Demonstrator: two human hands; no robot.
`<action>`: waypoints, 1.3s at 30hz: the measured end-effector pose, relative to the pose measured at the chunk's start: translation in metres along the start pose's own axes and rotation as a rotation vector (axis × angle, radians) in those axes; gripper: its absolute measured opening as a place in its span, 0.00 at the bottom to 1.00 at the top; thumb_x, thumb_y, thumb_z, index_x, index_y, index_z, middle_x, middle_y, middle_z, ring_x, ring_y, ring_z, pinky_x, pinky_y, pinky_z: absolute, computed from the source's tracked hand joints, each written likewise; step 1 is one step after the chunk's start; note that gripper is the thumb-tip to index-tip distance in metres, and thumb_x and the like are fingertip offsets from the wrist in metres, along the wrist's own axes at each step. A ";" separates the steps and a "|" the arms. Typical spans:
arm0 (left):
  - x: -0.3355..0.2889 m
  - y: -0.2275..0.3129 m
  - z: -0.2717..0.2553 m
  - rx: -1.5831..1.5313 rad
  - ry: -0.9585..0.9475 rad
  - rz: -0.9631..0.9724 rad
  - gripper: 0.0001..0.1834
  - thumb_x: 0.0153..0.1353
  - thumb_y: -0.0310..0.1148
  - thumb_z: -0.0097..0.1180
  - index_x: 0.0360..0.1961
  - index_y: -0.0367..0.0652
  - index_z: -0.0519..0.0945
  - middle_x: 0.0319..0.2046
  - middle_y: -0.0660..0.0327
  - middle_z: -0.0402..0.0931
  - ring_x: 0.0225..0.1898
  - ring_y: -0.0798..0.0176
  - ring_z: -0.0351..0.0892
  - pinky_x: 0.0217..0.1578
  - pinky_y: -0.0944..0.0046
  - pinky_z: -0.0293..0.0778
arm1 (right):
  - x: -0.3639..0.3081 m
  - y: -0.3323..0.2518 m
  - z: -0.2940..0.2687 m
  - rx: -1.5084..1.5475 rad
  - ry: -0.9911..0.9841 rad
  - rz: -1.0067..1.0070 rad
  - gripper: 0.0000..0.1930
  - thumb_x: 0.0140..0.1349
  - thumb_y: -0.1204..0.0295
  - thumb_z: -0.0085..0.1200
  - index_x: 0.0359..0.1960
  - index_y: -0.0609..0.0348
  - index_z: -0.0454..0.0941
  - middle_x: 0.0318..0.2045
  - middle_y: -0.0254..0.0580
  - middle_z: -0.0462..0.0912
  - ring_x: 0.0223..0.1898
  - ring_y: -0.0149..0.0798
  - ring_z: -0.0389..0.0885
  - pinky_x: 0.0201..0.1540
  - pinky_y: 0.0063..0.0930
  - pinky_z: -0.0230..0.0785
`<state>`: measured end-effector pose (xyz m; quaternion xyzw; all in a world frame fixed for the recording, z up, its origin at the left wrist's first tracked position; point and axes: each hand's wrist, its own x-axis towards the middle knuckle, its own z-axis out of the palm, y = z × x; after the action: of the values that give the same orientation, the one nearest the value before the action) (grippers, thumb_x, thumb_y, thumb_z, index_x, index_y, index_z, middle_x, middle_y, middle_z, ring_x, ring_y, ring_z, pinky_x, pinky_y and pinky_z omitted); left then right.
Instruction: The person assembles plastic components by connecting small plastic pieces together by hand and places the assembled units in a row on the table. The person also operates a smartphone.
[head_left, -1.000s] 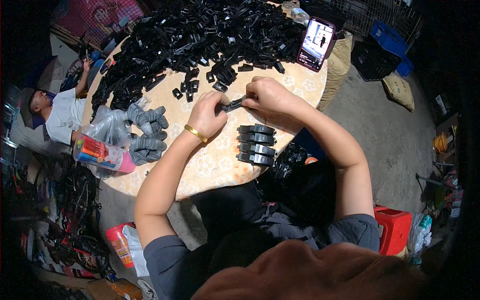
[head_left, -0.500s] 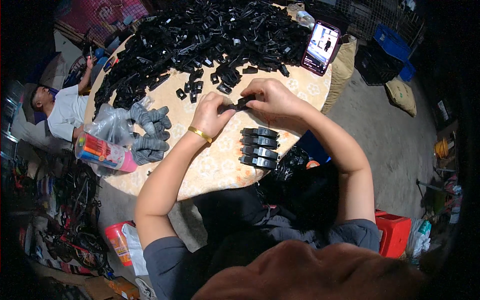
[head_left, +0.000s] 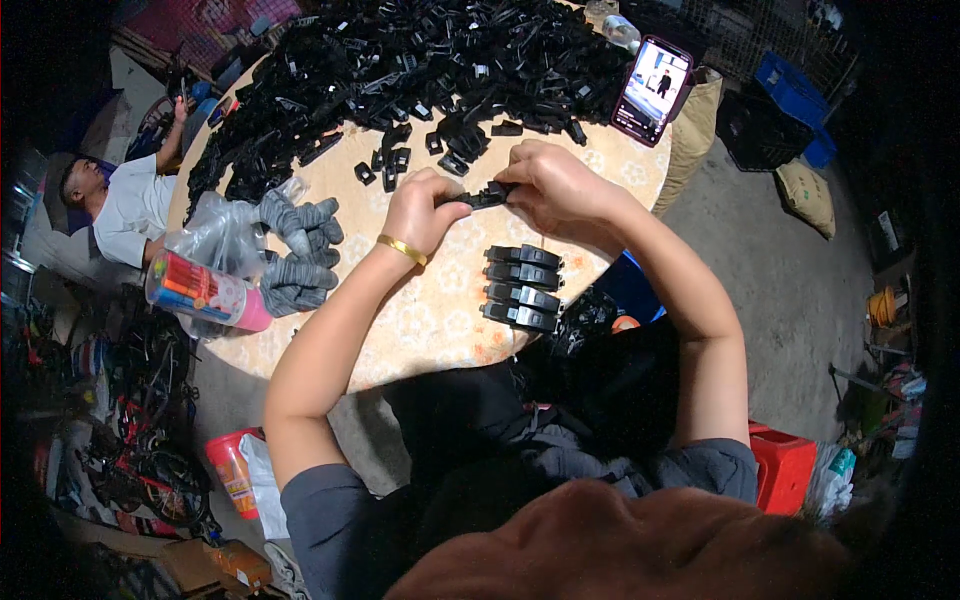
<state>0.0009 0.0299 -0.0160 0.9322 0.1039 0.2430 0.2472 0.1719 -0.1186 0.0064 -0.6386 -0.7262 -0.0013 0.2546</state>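
Part (head_left: 484, 198), black, long axis left to right

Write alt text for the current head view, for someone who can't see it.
The left hand and right hand hold a black part between them over a table. Nearer the person, four black pieces lie lined up. Beyond the hands spreads a heap of black parts, with a lit phone at right.

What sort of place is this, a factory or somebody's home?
Hard to say for certain; it looks like a cluttered home workshop or storeroom. A flower-patterned table bears a big heap of small black parts, and a sack lies on the bare grey floor.
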 end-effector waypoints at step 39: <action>0.019 -0.030 0.001 0.153 0.532 -0.055 0.13 0.50 0.28 0.58 0.39 0.41 0.75 0.39 0.54 0.72 0.45 0.49 0.68 0.47 0.56 0.65 | 0.123 0.024 0.042 -0.245 -0.114 -0.030 0.17 0.49 0.65 0.57 0.43 0.48 0.79 0.32 0.47 0.81 0.37 0.50 0.80 0.40 0.40 0.72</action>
<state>0.0158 0.0615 -0.0247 0.8485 0.2082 0.4638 0.1467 0.1722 0.0139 0.0077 -0.6529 -0.7434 -0.0574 0.1329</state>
